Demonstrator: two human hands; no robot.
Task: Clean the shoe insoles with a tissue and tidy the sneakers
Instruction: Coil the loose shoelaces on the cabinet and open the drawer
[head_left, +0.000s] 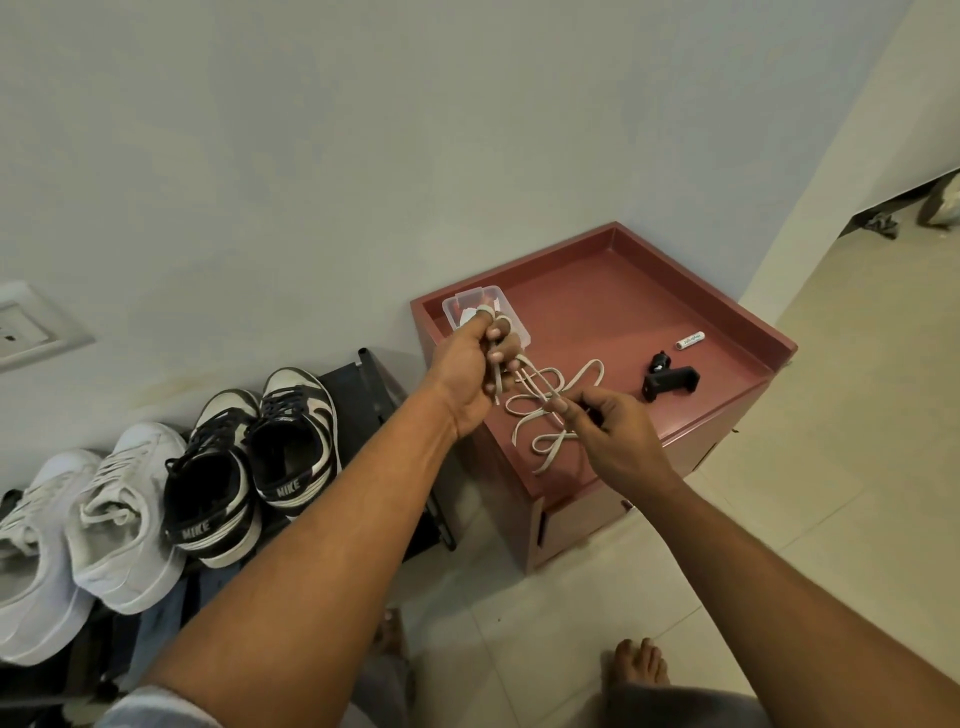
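A white shoelace (540, 410) loops in the air above the red cabinet top (623, 291). My left hand (470, 371) grips one end of it, with lace wound round the fingers. My right hand (613, 434) pinches the lace lower down between thumb and fingers. On the dark rack (363, 395) to the left stand a black-and-white pair of sneakers (254, 462) and a white pair of sneakers (83, 525), heels toward me. No tissue or insole shows.
A clear plastic box (470, 304) sits at the cabinet's back left corner, partly behind my left hand. A black clamp (667, 379) and a white battery (690, 340) lie on the cabinet top. A wall socket (26, 322) is far left. My bare feet (641, 665) stand on the tiled floor.
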